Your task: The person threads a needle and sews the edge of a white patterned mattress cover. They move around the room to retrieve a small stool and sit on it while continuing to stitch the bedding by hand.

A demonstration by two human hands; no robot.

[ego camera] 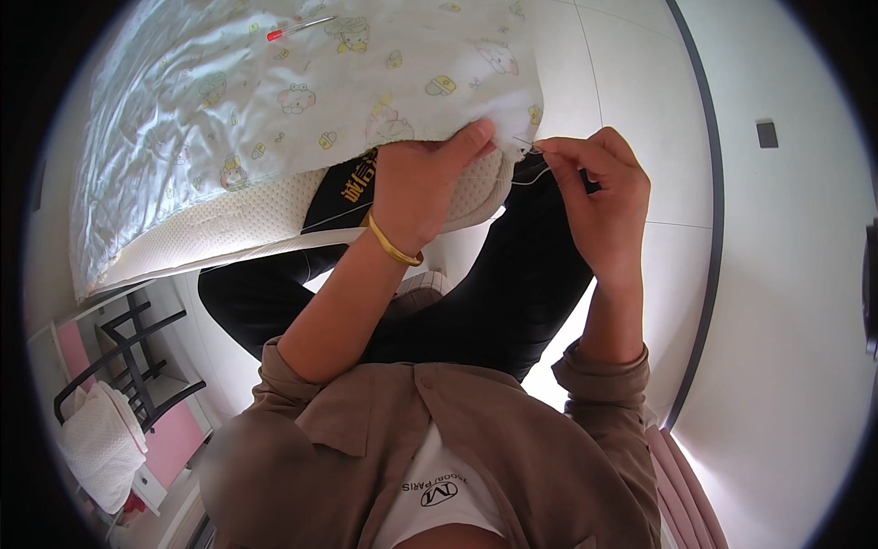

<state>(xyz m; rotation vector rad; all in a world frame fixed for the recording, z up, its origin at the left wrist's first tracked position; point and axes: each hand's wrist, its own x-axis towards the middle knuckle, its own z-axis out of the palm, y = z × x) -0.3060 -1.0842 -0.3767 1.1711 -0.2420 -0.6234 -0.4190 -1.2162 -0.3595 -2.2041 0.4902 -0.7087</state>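
Note:
My left hand (418, 189) grips the edge of a white cotton fabric (411, 75) printed with small cartoon animals, thumb on top and the other fingers hidden beneath. Between thumb and forefinger, my right hand (607, 185) pinches a thin sewing needle (523, 142) at the fabric's corner. Whether its tip is in the cloth is too small to tell. A white thread (531, 182) hangs below those fingertips. Under the fabric lies a cream, dimpled mattress pad (240, 218). Beside my left hand shows a black cloth (336, 195) with yellow writing.
A red-ended pen (298, 29) lies on the fabric at the far side. My black-trousered legs (528, 267) are under the work. At the lower left stand a black metal frame (130, 343) and a white quilted cushion (103, 439). A pink curtain (686, 494) hangs at the lower right.

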